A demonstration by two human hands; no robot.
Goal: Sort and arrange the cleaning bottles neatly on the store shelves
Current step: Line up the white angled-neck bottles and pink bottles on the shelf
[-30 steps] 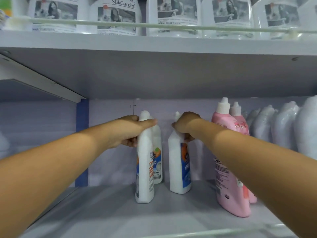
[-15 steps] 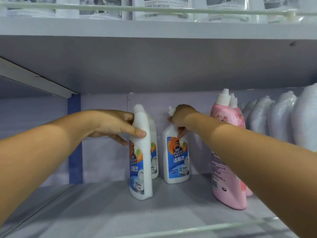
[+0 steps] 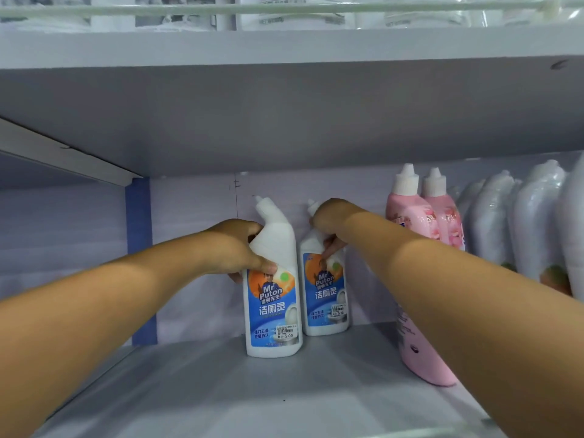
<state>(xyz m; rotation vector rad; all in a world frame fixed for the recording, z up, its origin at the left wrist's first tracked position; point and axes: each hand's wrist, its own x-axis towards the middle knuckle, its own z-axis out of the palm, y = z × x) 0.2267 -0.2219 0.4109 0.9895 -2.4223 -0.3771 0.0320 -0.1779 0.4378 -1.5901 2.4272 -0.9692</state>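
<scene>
Both arms stretched forward into shelf [image 3: 284, 393]. Left hand [image 3: 235, 248] wrapped round neck of front white bottle [image 3: 273, 311], thumb pressed on label top. Right hand [image 3: 328, 221] curled over neck of rear white bottle [image 3: 325, 295]; fingers partly hidden. Pink bottles [image 3: 414, 216] just right of right hand, lower parts covered by forearm.

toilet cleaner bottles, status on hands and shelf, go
Left hand grips front white bottle at the neck. Right hand grips rear white bottle. Both upright on shelf, labels forward. Pink bottles close on the right.
</scene>
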